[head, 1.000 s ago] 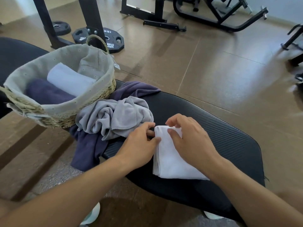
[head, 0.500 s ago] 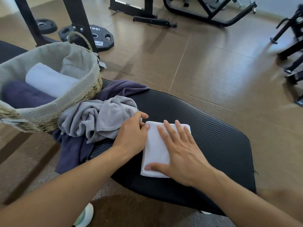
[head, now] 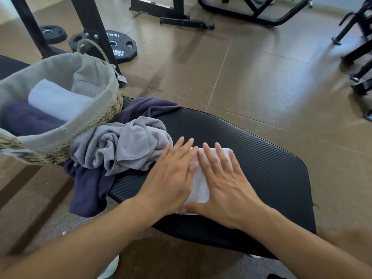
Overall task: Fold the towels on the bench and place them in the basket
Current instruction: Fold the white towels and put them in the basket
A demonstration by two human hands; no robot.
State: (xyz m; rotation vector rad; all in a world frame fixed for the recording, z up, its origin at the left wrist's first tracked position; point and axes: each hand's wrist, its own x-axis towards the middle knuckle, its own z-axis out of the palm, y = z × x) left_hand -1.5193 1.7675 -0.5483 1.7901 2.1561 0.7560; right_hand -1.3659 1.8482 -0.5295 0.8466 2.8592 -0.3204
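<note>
A folded white towel (head: 199, 190) lies on the black padded bench (head: 261, 168). My left hand (head: 171, 178) and my right hand (head: 223, 184) both press flat on it with straight fingers, side by side, hiding most of it. To its left a crumpled grey towel (head: 122, 146) lies on top of a dark purple towel (head: 90, 190) that hangs over the bench edge. The woven basket (head: 60, 150) with a grey liner stands at the left and holds a rolled white towel (head: 54, 99) and a dark purple towel (head: 28, 121).
Black weight plates (head: 120, 47) and a rack post (head: 90, 27) stand behind the basket. More black gym frames (head: 251, 15) stand at the back and at the right edge. Brown tiled floor (head: 251, 77) lies beyond the bench.
My left hand has uncurled and moved onto the white towel, flat beside my right hand. My right hand went from pinching the towel's far edge to lying flat on it.
</note>
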